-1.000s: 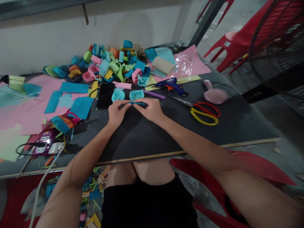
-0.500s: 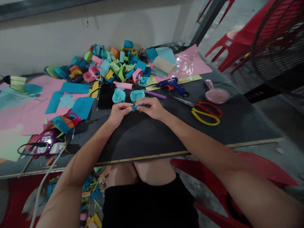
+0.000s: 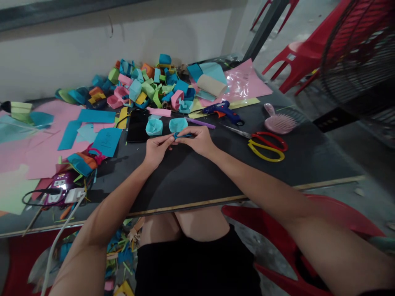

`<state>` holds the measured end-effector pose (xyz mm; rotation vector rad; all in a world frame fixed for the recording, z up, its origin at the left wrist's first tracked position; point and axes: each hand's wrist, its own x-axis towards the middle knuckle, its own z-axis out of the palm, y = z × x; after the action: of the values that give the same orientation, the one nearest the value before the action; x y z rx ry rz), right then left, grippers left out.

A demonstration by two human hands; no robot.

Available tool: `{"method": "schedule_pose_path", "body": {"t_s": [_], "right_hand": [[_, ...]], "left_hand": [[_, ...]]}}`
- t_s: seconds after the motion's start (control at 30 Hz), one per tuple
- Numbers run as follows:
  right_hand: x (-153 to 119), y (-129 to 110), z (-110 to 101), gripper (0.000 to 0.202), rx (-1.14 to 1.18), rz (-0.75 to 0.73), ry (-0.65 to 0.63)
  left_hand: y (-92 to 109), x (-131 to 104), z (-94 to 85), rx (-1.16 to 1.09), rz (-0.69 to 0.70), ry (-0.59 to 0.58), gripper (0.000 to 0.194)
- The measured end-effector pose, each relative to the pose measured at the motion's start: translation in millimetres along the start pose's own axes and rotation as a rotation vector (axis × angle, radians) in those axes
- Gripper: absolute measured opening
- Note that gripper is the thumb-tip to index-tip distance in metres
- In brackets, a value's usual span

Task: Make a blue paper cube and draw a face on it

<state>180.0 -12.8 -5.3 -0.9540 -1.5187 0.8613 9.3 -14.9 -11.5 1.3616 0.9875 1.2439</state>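
A small piece of blue paper [image 3: 176,135] is pinched between my two hands above the dark table, largely covered by fingers. My left hand [image 3: 158,149] grips its left end with thumb and fingertips. On the other side, my right hand [image 3: 198,142] holds it, and a narrow blue strip shows along the fingers. Just behind the hands sit two light-blue folded paper cups, the left cup [image 3: 154,127] and the right cup [image 3: 178,125]. A black phone-like slab [image 3: 136,128] lies left of them, and a purple stick [image 3: 202,123] lies to the right.
Scissors [image 3: 262,144] with red and yellow handles, a blue glue gun [image 3: 224,111] and a pink hairbrush [image 3: 279,121] lie to the right. Folded paper shapes [image 3: 148,88] heap along the wall. Pink sheets [image 3: 43,148] and a purple power strip [image 3: 60,187] with cords occupy the left.
Both hands remain together on the blue paper. The fingers have shifted slightly, and the paper between them is turned a little. The camera view has tilted slightly.
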Motion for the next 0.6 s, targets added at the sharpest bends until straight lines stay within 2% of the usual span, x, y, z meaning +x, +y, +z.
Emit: {"method": "schedule_pose_path", "body": {"t_s": [0.13, 0.33, 0.47, 0.6], "right_hand": [[0.3, 4.4, 1.4, 0.035, 0.012, 0.087, 0.066], [5.9, 7.2, 0.1, 0.033, 0.036, -0.015, 0.051], [5.3, 6.5, -0.7, 0.031, 0.044, 0.078, 0.0], [3.2, 8.1, 0.2, 0.03, 0.042, 0.144, -0.013]], "left_hand": [[1.4, -1.7, 0.7, 0.043, 0.014, -0.095, 0.044], [-0.4, -0.2, -0.7, 0.043, -0.009, -0.093, 0.04], [-2.0, 1.6, -1.1, 0.01, -0.01, -0.074, 0.038], [-0.7, 2.9, -1.8, 0.071, 0.002, -0.101, 0.038]]}}
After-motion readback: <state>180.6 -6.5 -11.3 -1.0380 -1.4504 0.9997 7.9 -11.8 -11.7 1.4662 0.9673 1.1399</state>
